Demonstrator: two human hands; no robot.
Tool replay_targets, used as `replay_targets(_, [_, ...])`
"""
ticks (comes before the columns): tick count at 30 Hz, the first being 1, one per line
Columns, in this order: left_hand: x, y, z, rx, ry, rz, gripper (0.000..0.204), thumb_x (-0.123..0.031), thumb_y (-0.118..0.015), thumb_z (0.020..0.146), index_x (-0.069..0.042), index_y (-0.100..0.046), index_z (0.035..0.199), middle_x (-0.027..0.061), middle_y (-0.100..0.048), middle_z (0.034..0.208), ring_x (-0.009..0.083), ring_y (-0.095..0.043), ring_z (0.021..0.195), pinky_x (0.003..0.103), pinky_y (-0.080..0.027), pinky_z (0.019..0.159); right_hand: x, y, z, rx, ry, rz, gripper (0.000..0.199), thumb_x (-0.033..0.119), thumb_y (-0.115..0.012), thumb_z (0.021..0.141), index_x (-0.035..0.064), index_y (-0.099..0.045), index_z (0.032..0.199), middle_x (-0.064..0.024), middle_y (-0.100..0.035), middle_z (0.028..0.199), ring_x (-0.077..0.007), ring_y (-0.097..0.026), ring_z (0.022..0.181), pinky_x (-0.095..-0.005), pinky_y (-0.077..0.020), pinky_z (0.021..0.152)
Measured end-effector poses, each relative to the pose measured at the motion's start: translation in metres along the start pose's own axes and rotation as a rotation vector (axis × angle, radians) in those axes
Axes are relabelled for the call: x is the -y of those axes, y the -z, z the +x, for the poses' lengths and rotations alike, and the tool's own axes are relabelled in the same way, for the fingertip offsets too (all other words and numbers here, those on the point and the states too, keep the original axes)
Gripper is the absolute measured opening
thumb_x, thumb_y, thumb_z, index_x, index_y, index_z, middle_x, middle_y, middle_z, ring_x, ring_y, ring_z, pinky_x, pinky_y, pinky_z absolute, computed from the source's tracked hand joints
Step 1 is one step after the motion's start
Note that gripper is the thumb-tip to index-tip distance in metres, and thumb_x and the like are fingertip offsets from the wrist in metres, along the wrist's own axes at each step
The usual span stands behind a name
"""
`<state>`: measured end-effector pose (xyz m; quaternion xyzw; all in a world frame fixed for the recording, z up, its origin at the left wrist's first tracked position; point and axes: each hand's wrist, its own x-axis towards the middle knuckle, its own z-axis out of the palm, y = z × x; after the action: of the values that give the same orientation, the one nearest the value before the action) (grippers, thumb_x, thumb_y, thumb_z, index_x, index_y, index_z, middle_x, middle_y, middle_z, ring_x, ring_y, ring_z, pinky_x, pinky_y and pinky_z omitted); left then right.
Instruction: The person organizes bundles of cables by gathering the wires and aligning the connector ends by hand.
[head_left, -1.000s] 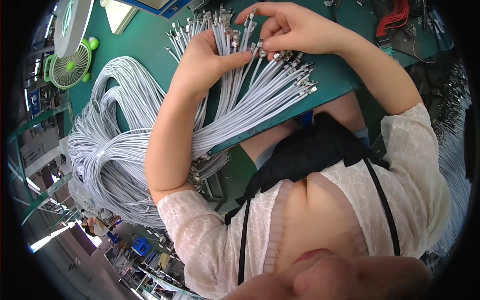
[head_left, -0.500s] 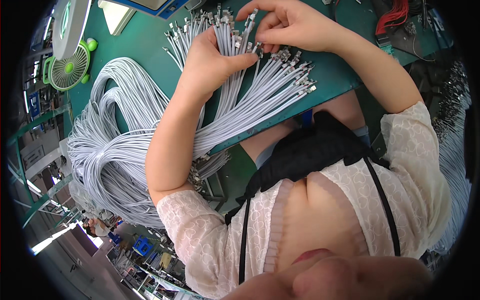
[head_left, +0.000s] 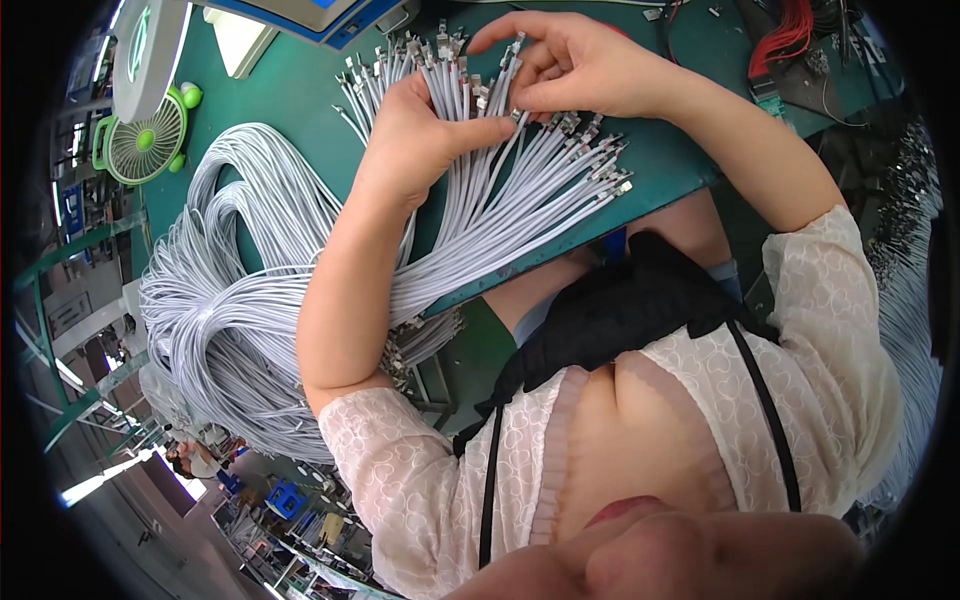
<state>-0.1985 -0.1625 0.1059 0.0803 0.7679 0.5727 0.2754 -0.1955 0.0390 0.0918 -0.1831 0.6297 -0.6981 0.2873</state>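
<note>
My left hand [head_left: 415, 135] is closed round a bunch of grey-white cables [head_left: 462, 190], its thumb lying across them just below their ends. Small metal-tipped connectors [head_left: 483, 98] stick out beyond that grip. Beside it, my right hand [head_left: 585, 65] is bent in among the cable ends, with its index finger curving over them and the other fingers curled in. Whatever its fingertips pinch is partly hidden. More cable ends [head_left: 590, 160] fan out to the right on the green table [head_left: 660, 170]. The long coiled lengths of cable [head_left: 215, 310] are heaped to the left of my left forearm.
At the far left stand a small green fan [head_left: 145, 138] and a white magnifier lamp [head_left: 145, 60]. A blue-and-white device [head_left: 320, 20] sits at the back, beside a white box [head_left: 240, 40]. Red wires [head_left: 785, 40] lie at the back right. Another person [head_left: 195, 460] is far off at lower left.
The whole view has shifted slightly, so the table things appear a little lower. Both hands keep nearly the same pose at the cable ends.
</note>
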Motion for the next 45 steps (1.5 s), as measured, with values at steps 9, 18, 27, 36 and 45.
replay_targets(9, [0.002,-0.001,0.002,0.031,0.011,-0.179,0.027,0.000,-0.072,0.067,0.000,-0.059,0.092,0.0073,-0.064,0.084,0.0124,-0.061,0.070,0.025,-0.049,0.067,-0.010,0.002,0.005,-0.192,0.145,-0.060,0.040,0.003,-0.058,0.079,0.0011,-0.045,0.117,-0.0049,-0.058,0.080,-0.0079,-0.055,0.071,-0.0201,-0.0447,0.062])
replay_targets(18, [0.001,-0.009,-0.002,-0.078,-0.079,-0.249,0.024,0.001,-0.070,0.069,0.002,-0.058,0.089,0.0102,-0.064,0.083,0.0164,-0.062,0.069,0.026,-0.050,0.066,-0.002,0.000,0.000,-0.247,0.112,-0.052,0.028,0.001,-0.055,0.081,-0.0015,-0.049,0.108,-0.0039,-0.059,0.074,-0.0085,-0.056,0.068,-0.0214,-0.0467,0.063])
replay_targets(27, [0.001,-0.010,-0.001,-0.023,-0.058,-0.245,0.024,0.000,-0.069,0.070,0.002,-0.058,0.092,0.0090,-0.064,0.082,0.0159,-0.062,0.070,0.026,-0.050,0.065,-0.004,0.006,0.000,-0.287,0.195,0.030,0.023,0.002,-0.054,0.083,-0.0015,-0.051,0.106,-0.0046,-0.060,0.077,-0.0083,-0.057,0.070,-0.0213,-0.0468,0.062])
replay_targets(36, [-0.005,-0.009,-0.003,-0.016,0.033,-0.213,0.021,0.000,-0.070,0.070,-0.001,-0.057,0.087,0.0084,-0.065,0.085,0.0133,-0.061,0.076,0.025,-0.047,0.072,-0.006,0.008,-0.001,-0.233,0.161,-0.001,0.025,0.000,-0.054,0.081,-0.0023,-0.051,0.106,-0.0038,-0.058,0.079,-0.0074,-0.056,0.072,-0.0200,-0.0458,0.065])
replay_targets(45, [0.009,-0.015,0.001,-0.048,-0.018,-0.201,0.029,0.004,-0.070,0.065,0.000,-0.057,0.090,0.0057,-0.062,0.081,0.0114,-0.060,0.069,0.023,-0.049,0.063,-0.017,-0.003,0.002,-0.223,0.294,-0.327,0.031,0.003,-0.060,0.078,0.0027,-0.053,0.109,-0.0035,-0.060,0.079,-0.0061,-0.056,0.073,-0.0178,-0.0448,0.068])
